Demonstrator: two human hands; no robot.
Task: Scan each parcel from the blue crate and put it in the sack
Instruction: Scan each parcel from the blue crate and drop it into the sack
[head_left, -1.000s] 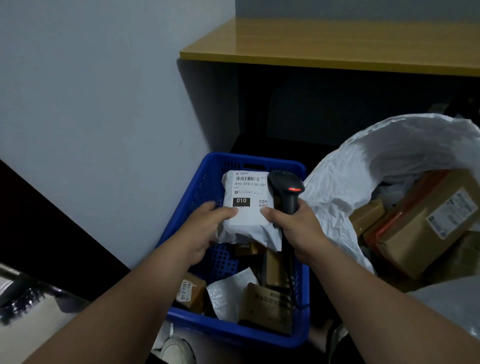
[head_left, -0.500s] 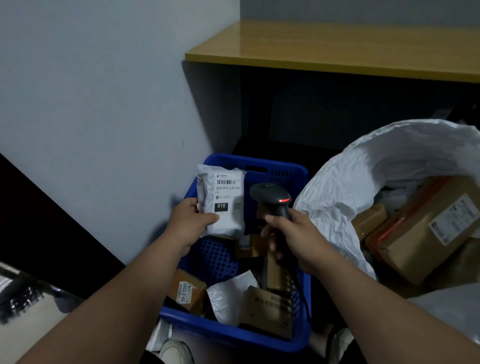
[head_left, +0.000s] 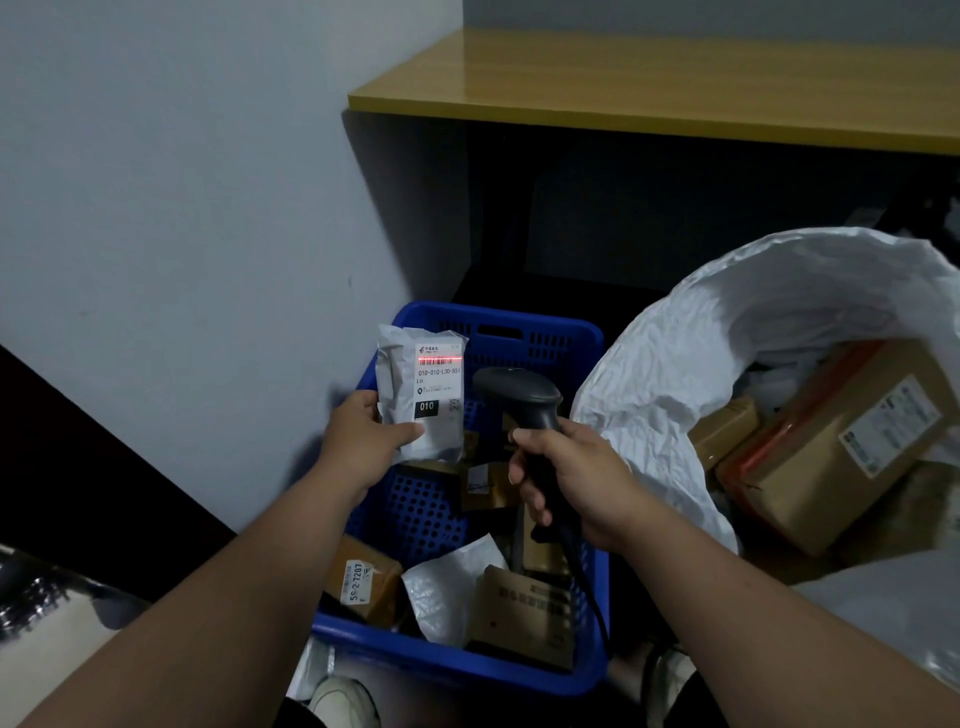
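Scanning step. The left hand (head_left: 363, 441) pinches a white parcel (head_left: 421, 400) by its lower left edge, holding it upright above the far part of the blue crate (head_left: 592, 670). The right hand (head_left: 576, 483), well apart from the left, grips the handle of a scanner (head_left: 519, 400); a red line lies across the barcode. The parcel's wrinkled plastic wrap suggests a light, soft, possibly slippery packet, best held at an edge clear of the label. The sack (head_left: 675, 364) stands open at right, boxes inside.
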